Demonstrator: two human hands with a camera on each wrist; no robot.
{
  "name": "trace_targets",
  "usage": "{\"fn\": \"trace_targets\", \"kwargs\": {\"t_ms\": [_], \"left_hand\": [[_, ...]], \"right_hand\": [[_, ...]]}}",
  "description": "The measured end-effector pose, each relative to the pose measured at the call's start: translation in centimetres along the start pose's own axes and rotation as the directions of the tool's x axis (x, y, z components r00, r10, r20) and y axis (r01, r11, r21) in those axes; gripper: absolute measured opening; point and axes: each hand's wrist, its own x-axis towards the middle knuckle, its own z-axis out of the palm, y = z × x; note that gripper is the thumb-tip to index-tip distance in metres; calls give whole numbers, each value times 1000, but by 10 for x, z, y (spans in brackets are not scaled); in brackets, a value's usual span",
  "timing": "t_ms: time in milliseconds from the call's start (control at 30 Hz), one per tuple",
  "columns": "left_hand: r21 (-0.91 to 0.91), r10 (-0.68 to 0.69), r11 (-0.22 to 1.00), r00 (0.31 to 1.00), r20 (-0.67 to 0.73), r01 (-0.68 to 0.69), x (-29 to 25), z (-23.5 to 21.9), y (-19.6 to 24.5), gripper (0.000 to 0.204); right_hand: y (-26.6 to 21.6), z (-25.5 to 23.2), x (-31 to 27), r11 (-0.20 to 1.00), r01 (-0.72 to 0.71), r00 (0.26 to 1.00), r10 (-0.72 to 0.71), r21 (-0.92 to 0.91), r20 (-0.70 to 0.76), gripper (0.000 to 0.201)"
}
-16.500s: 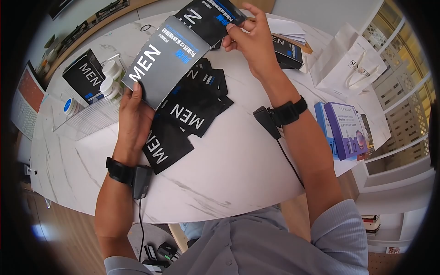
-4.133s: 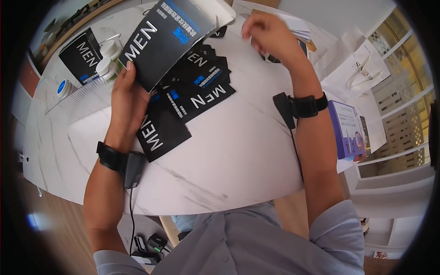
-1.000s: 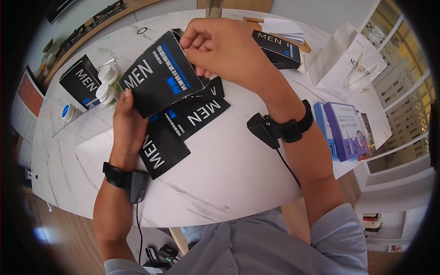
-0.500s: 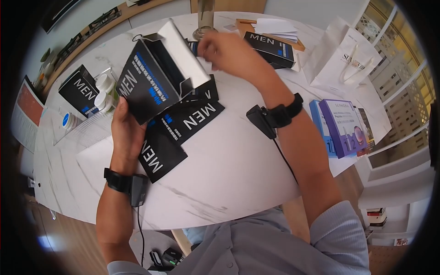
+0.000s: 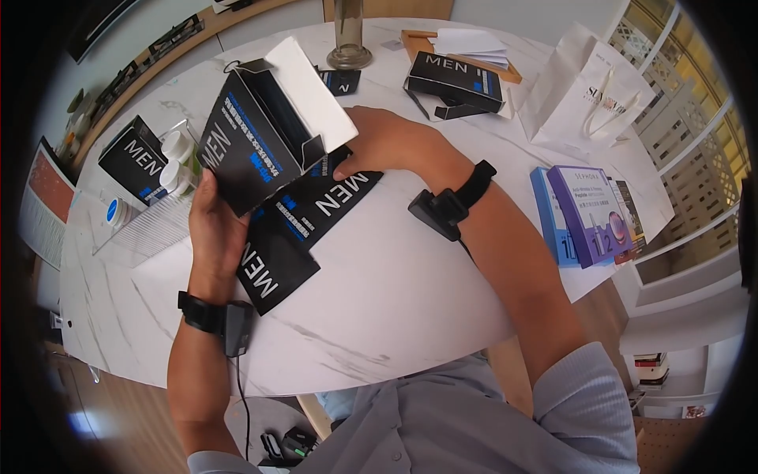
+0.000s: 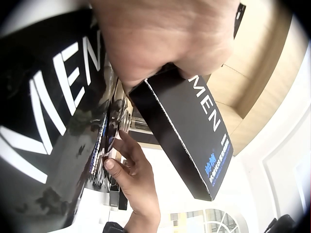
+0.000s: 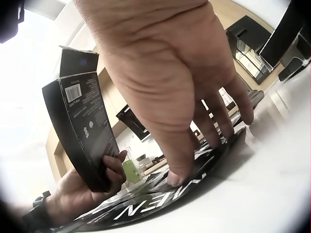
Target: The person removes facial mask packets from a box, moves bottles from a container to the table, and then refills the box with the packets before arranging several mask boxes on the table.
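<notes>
My left hand (image 5: 215, 225) grips a black MEN box (image 5: 251, 150) by its lower end, tilted above the table. Its white-lined flap stands raised and the top is open. Under it lies a fanned pile of flat black MEN sachets (image 5: 304, 221). My right hand (image 5: 395, 141) is down at the pile's far side, its fingers partly hidden behind the box flap. In the right wrist view, the right hand (image 7: 170, 87) spreads its thumb and fingers over the sachets (image 7: 160, 199), thumb tip at their edge. The left wrist view shows the box (image 6: 189, 131) beside the pile.
Another black MEN box (image 5: 454, 83) lies opened at the back near a glass vase (image 5: 349, 39). An upright MEN box (image 5: 134, 158) and white-lidded jars (image 5: 178, 175) stand left by a clear rack (image 5: 146, 225). A white paper bag (image 5: 580, 95) and a purple box (image 5: 592, 213) are right.
My right hand has left the box's top end and come down to the sachets. The box has tipped toward me, its flap now raised, with my left hand still holding it.
</notes>
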Motion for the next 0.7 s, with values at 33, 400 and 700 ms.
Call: {"fn": "trace_targets", "kwargs": {"t_ms": [33, 400, 700], "left_hand": [[-2, -4, 1000, 1000, -10, 4, 1, -2, 0, 41], [19, 5, 1000, 1000, -3, -5, 4, -11, -1, 45], [13, 3, 1000, 1000, 20, -3, 2, -7, 0, 42]], "right_hand": [[2, 2, 1, 1000, 11, 1000, -11, 8, -6, 74], [0, -1, 6, 999, 21, 988, -27, 41, 153, 75], [7, 8, 11, 985, 54, 997, -44, 166, -67, 69]]}}
